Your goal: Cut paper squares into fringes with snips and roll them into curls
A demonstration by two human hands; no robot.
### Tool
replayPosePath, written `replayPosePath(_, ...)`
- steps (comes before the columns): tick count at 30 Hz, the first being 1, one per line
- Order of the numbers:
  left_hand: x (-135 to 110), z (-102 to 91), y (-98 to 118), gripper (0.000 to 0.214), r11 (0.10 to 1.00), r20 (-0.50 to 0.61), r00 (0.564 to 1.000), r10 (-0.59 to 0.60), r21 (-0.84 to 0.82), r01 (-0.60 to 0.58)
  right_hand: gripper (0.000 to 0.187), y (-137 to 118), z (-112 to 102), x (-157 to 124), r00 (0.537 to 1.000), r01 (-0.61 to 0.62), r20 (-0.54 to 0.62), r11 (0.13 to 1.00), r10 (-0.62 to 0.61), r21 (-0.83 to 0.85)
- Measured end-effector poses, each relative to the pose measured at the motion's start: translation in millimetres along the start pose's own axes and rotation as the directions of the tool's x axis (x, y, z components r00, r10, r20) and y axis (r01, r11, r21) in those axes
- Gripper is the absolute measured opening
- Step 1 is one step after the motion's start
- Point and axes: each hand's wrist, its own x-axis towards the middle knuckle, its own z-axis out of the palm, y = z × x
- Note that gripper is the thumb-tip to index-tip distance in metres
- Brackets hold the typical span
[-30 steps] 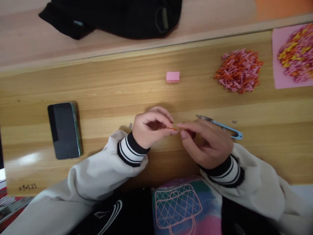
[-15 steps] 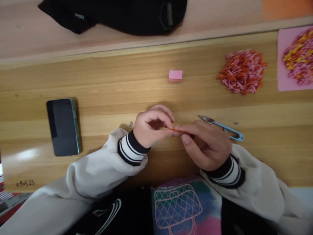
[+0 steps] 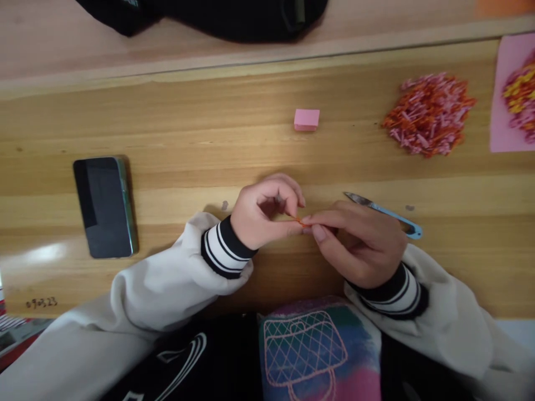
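A thin orange cord [image 3: 299, 221] is stretched between my two hands in the middle of the head view. My left hand [image 3: 267, 211] is closed, pinching one part of it with curled fingers. From the other side, my right hand [image 3: 361, 239] grips the cord between thumb and forefinger, its fingertips meeting those of the left hand. Most of the cord is hidden by the fingers. Just beyond the right hand lie thread snips [image 3: 401, 223] with blue handles and a pointed blade, partly covered by that hand.
Knotted orange and pink cord pieces [image 3: 430, 114] form a pile at the back right. Beside it, a pink sheet [image 3: 501, 128] carries a mixed-colour pile. A small pink paper block [image 3: 306, 119] lies behind my hands. The phone [image 3: 104, 206] lies left; black fabric [image 3: 234, 19] is at the back.
The camera view has shifted slightly, so things on the table sit a little higher in it. My left forefinger has lifted a bit, showing more of the orange cord; both hands keep their pinch.
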Motion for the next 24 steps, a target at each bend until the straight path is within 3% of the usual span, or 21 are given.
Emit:
replayPosePath(19,-3.5,3.3,1.8,0.032,0.999,0.048,0.998,-0.049,0.002,0.049,0.012,0.2,1.7,1.0,0.996,-0.065,0.067,0.998,0.063,0.026)
replayPosePath(24,-5.4,7.4,1.6,0.043,0.995,0.023,0.995,-0.095,-0.02,0.095,0.012,1.7,7.6,-0.5,0.962,-0.257,-0.036,0.945,0.269,0.202)
